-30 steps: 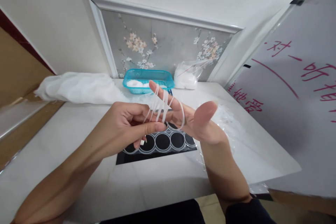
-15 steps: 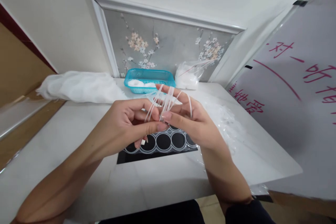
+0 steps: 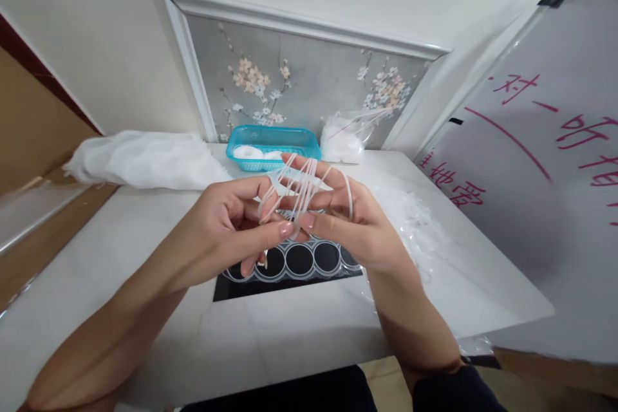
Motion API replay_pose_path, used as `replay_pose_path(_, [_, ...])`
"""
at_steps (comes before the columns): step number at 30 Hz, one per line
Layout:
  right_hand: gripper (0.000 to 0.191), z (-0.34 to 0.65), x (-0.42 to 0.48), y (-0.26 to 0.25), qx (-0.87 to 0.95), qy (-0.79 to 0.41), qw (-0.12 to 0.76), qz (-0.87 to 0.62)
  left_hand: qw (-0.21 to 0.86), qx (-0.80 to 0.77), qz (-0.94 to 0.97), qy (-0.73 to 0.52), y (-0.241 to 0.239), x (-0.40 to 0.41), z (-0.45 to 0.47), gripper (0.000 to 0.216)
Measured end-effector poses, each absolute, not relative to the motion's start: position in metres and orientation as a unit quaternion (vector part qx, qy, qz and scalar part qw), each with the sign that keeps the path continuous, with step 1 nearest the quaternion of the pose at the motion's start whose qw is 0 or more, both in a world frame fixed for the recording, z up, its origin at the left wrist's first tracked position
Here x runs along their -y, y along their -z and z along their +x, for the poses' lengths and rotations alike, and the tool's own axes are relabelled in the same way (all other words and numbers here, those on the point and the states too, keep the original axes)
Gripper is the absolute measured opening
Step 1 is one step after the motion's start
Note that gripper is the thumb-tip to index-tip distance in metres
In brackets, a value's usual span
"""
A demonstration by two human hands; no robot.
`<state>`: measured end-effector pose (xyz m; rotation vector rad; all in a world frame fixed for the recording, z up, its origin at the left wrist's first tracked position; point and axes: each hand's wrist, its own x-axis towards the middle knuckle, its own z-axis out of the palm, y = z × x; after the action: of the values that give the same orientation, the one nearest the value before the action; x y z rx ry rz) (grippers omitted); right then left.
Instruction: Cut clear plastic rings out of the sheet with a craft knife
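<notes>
Several thin white elastic bands (image 3: 306, 181) loop around the fingers of my right hand (image 3: 355, 225). Its thumb presses against strands near the fingertips. On the left, strands of the same bands run across the bent index finger of my left hand (image 3: 226, 222), which pulls them sideways with its fingers curled. The two hands meet fingertip to fingertip above a clear tray with round wells (image 3: 299, 261), partly covered by them. A small pale piece (image 3: 262, 257) shows by the lower fingers of my left hand; its kind is unclear.
Behind the hands stands a blue plastic basket (image 3: 273, 135) with round white pads (image 3: 248, 152) inside. A clear bag of white material (image 3: 344, 138) is beside it. A long white mesh bundle (image 3: 140, 159) lies left, crumpled clear plastic (image 3: 420, 225) right. A written whiteboard (image 3: 541, 174) borders the table.
My left index finger now has band strands drawn over it and stretched to the left. The left thumb has shifted slightly left, away from the right thumb.
</notes>
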<state>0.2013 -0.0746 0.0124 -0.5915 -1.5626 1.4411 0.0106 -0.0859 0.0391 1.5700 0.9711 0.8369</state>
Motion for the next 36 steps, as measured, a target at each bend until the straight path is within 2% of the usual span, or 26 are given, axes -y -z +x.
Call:
replay_pose_path(20, [0.067, 0.2044, 0.0735, -0.0133, 0.637, -0.602, 0.423, -0.232, 0.526, -0.418, 0.647, -0.36, -0.0431, 0.092, 0.014, 0.029])
replay_pose_path(25, [0.061, 0.2058, 0.0726, -0.0162, 0.662, -0.557, 0.439, -0.241, 0.517, -0.415, 0.657, -0.359, -0.0435, 0.0921, 0.0132, 0.023])
replay_pose_path(29, [0.057, 0.2062, 0.0712, -0.015, 0.678, -0.535, 0.439, -0.248, 0.515, -0.423, 0.656, -0.355, -0.0428, 0.0902, 0.0118, 0.025])
replay_pose_path(36, [0.076, 0.2039, 0.0678, -0.0091, 0.662, -0.559, 0.437, -0.243, 0.529, -0.424, 0.646, -0.351, -0.0403, 0.0866, 0.013, 0.025])
